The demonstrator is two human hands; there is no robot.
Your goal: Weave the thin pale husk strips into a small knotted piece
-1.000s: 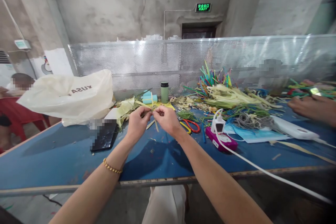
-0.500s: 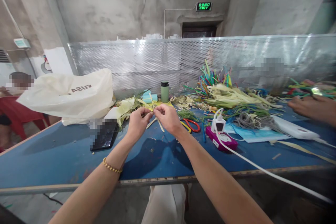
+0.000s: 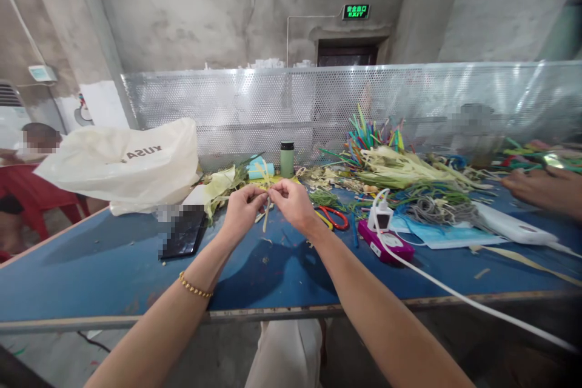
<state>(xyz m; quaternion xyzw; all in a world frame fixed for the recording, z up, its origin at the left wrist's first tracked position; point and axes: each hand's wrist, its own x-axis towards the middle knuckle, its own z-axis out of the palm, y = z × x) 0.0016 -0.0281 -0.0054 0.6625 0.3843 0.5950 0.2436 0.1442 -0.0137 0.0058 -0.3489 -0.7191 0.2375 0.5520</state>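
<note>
My left hand (image 3: 243,210) and my right hand (image 3: 293,204) meet above the blue table (image 3: 113,273), fingers pinched together on thin pale yellow husk strips (image 3: 265,218). One strip end hangs down between the two hands. A gold bead bracelet (image 3: 194,286) sits on my left wrist. Red-handled scissors (image 3: 334,216) lie just right of my right hand. A black phone (image 3: 182,233) lies to the left of my left hand.
A white plastic bag (image 3: 122,163) fills the back left. A green flask (image 3: 286,159), heaps of husks (image 3: 404,167) and coloured strips (image 3: 373,133) lie along a perforated metal screen (image 3: 318,103). A magenta power strip (image 3: 386,241) trails a white cable. Another person's hand (image 3: 541,189) works at far right.
My hands stayed pinched together and shifted slightly up. The hanging strip swung from slanting right to pointing nearly straight down.
</note>
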